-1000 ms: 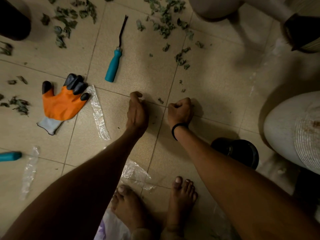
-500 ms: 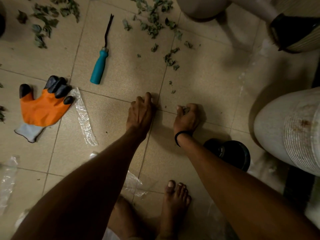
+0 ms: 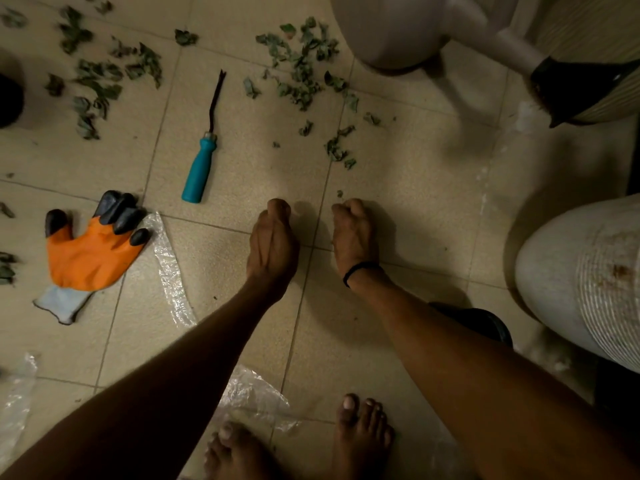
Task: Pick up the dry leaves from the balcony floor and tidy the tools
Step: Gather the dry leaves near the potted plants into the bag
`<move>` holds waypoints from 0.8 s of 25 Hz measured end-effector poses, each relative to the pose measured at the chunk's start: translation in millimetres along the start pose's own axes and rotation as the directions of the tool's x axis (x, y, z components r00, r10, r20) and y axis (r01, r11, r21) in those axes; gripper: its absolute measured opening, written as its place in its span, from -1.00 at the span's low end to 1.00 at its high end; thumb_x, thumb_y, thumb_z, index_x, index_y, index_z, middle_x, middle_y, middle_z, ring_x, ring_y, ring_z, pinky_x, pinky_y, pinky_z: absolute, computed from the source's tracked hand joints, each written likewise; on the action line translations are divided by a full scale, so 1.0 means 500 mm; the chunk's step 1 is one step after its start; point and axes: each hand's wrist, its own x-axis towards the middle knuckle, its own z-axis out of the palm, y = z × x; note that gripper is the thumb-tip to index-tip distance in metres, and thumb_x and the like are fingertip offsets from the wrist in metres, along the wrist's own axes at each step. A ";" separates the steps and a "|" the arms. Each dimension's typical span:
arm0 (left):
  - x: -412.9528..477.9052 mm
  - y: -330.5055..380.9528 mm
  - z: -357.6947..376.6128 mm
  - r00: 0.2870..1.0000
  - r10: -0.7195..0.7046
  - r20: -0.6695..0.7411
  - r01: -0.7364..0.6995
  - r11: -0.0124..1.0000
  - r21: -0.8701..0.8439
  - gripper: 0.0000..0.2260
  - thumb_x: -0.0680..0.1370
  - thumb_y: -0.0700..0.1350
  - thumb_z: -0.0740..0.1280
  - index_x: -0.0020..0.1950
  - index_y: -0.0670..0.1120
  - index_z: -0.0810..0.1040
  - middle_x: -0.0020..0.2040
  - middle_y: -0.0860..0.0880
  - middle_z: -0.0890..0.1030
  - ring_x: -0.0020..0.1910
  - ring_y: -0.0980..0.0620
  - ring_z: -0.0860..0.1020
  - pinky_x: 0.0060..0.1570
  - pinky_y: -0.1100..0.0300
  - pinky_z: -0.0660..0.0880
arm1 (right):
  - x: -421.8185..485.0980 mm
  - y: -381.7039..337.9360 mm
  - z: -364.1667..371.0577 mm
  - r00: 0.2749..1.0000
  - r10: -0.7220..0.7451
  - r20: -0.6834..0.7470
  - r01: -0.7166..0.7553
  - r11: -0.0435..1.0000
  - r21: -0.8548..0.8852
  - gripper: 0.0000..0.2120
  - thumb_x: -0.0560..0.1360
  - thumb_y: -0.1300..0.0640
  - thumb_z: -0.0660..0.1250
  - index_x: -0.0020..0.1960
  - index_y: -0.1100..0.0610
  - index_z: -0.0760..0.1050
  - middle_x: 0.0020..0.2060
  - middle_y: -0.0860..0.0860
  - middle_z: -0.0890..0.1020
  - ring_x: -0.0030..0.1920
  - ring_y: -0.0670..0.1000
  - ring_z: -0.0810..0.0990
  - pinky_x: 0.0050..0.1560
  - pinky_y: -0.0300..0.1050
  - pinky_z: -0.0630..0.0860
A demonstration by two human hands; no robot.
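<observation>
Currently left hand and right hand are reaching low over the floor, fingers curled, probably to cup scraps; contents hidden, cannot tell. Dry leaves are lying scattered just beyond, around the weeder, with the glove well left.

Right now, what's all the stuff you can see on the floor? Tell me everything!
Dry leaves: many, dull green, scattered across the far floor.
Weeding tool: one, teal handle with a dark prong, ahead of the hands.
Glove: one, orange with black fingertips, left of the hands.
Plastic scraps: at least three, clear, beside the glove, by the feet, lower left edge.
Pale pot: one, top.
Ribbed pot: one, white, right edge.
Black pot: one, by the right forearm.
Wristband: one, black, right wrist.
Feet: two, bare, bottom edge.
Left hand: fingers curled, centre.
Right hand: fingers curled, beside it; contents hidden.
</observation>
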 end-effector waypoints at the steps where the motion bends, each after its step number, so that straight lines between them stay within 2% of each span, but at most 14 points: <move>1: 0.017 0.010 0.002 0.999 0.048 -0.020 -0.047 0.998 0.050 -0.89 0.71 -0.05 0.02 0.13 0.02 0.32 -0.08 0.04 0.42 -0.19 0.16 0.37 -0.28 0.22 0.27 | -0.003 0.002 -0.001 1.000 0.011 0.018 -0.012 1.000 0.014 -0.68 0.54 0.36 0.18 0.27 0.24 0.46 0.21 0.22 0.45 0.17 0.23 0.46 0.17 0.12 0.47; 3: 0.059 0.036 0.012 0.995 0.097 -0.036 -0.094 0.993 0.070 -0.88 0.72 0.03 0.03 0.13 0.03 0.31 -0.09 0.03 0.43 -0.21 0.13 0.38 -0.28 0.22 0.29 | -0.001 -0.002 0.000 0.988 0.153 -0.002 -0.152 0.981 0.117 -0.67 0.56 0.34 0.20 0.30 0.22 0.49 0.23 0.18 0.48 0.20 0.16 0.47 0.21 -0.04 0.44; 5: 0.108 0.066 0.030 0.996 0.087 -0.019 -0.086 0.995 0.051 -0.78 0.70 0.07 0.06 0.27 0.00 0.31 0.05 -0.06 0.50 -0.10 0.03 0.47 -0.20 0.14 0.45 | 0.007 -0.007 -0.004 0.938 0.337 -0.077 -0.308 0.917 0.253 -0.72 0.57 0.29 0.25 0.25 0.16 0.55 0.17 0.11 0.55 0.17 0.08 0.53 0.14 -0.17 0.47; 6: 0.132 0.083 0.038 0.998 0.069 0.003 -0.069 0.996 0.053 -0.70 0.69 0.10 0.09 0.35 0.00 0.28 0.12 -0.11 0.50 -0.02 -0.03 0.49 -0.12 0.04 0.53 | 0.012 -0.008 -0.007 0.908 0.409 -0.091 -0.364 0.878 0.310 -0.74 0.57 0.28 0.27 0.22 0.14 0.57 0.13 0.09 0.59 0.15 0.07 0.55 0.12 -0.15 0.50; 8: 0.176 0.115 0.055 0.997 0.039 0.067 -0.044 0.996 0.082 -0.53 0.64 0.19 0.17 0.46 0.01 0.20 0.22 -0.19 0.47 0.11 -0.13 0.49 0.00 -0.10 0.56 | 0.031 -0.001 -0.026 0.852 0.516 -0.092 -0.427 0.784 0.451 -0.75 0.54 0.29 0.31 0.20 0.15 0.59 0.07 0.08 0.62 0.10 0.06 0.58 0.08 -0.12 0.54; 10: 0.209 0.131 0.075 0.993 0.041 0.114 -0.064 0.978 0.200 -0.39 0.57 0.30 0.25 0.49 0.05 0.15 0.25 -0.22 0.44 0.14 -0.19 0.47 0.03 -0.14 0.54 | 0.060 0.016 -0.055 0.812 0.575 -0.101 -0.450 0.727 0.518 -0.72 0.54 0.28 0.32 0.23 0.16 0.59 0.06 0.07 0.62 0.04 0.02 0.59 -0.01 -0.24 0.50; 12: 0.217 0.129 0.092 0.989 0.076 0.127 -0.116 0.932 0.343 -0.46 0.58 0.28 0.24 0.45 0.06 0.19 0.27 -0.21 0.41 0.14 -0.20 0.45 0.05 -0.11 0.52 | 0.100 0.037 -0.079 0.793 0.598 -0.115 -0.470 0.722 0.507 -0.73 0.53 0.22 0.35 0.22 0.15 0.59 0.09 0.07 0.63 0.03 0.00 0.60 -0.08 -0.33 0.42; 14: 0.212 0.116 0.100 0.986 0.130 0.106 -0.162 0.903 0.397 -0.64 0.66 0.12 0.15 0.39 0.01 0.26 0.27 -0.18 0.39 0.12 -0.15 0.42 0.08 -0.06 0.49 | 0.144 0.055 -0.093 0.781 0.614 -0.115 -0.487 0.714 0.504 -0.78 0.51 0.20 0.36 0.15 0.14 0.61 0.10 0.10 0.62 0.06 0.04 0.61 -0.10 -0.30 0.42; 16: 0.201 0.103 0.093 0.985 0.136 0.106 -0.164 0.928 0.335 -0.73 0.68 0.05 0.06 0.31 -0.03 0.32 0.21 -0.13 0.40 0.08 -0.09 0.40 0.04 0.00 0.46 | 0.182 0.066 -0.107 0.774 0.625 -0.108 -0.517 0.720 0.463 -0.81 0.53 0.19 0.34 0.12 0.13 0.62 0.12 0.12 0.61 0.11 0.07 0.59 -0.07 -0.28 0.42; 20: 0.187 0.090 0.054 0.980 0.095 0.174 -0.097 0.995 0.005 -0.73 0.69 0.12 -0.03 0.19 0.02 0.35 0.11 -0.05 0.44 0.01 0.00 0.42 -0.06 0.07 0.41 | 0.239 0.067 -0.129 0.775 0.625 -0.087 -0.538 0.727 0.426 -0.75 0.57 0.27 0.22 0.19 0.18 0.59 0.25 0.11 0.54 0.15 0.07 0.56 -0.09 -0.34 0.37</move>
